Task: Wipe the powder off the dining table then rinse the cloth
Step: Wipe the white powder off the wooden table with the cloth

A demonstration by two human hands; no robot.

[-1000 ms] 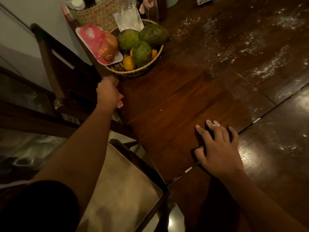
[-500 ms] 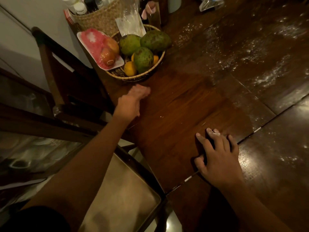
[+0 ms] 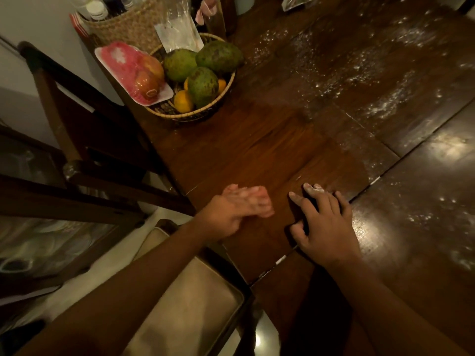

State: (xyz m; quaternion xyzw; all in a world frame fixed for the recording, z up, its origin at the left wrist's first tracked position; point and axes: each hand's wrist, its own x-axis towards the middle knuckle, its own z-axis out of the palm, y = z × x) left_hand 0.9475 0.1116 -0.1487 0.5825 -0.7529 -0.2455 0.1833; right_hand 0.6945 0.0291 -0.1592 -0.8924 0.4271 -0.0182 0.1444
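The dark wooden dining table (image 3: pixel 257 155) carries white powder (image 3: pixel 385 104) scattered over its far right part, while the patch near me looks wiped and glossy. My right hand (image 3: pixel 326 227) lies flat near the table's left edge, fingers spread, pressing down on a dark cloth (image 3: pixel 307 211) that shows only between thumb and fingers. White powder clings to its fingertips. My left hand (image 3: pixel 239 206), blurred by motion, hovers just left of the right hand at the table edge, fingers apart and holding nothing.
A woven fruit basket (image 3: pixel 195 115) with green mangoes and oranges stands at the table's far left, a pink foam tray (image 3: pixel 123 62) leaning on it. A taller wicker basket (image 3: pixel 128 27) of bottles sits behind. A cushioned chair (image 3: pixel 195 304) is below the table edge.
My left hand has swung from the table edge beside the fruit basket down towards my right hand. The right hand has stayed on the cloth.
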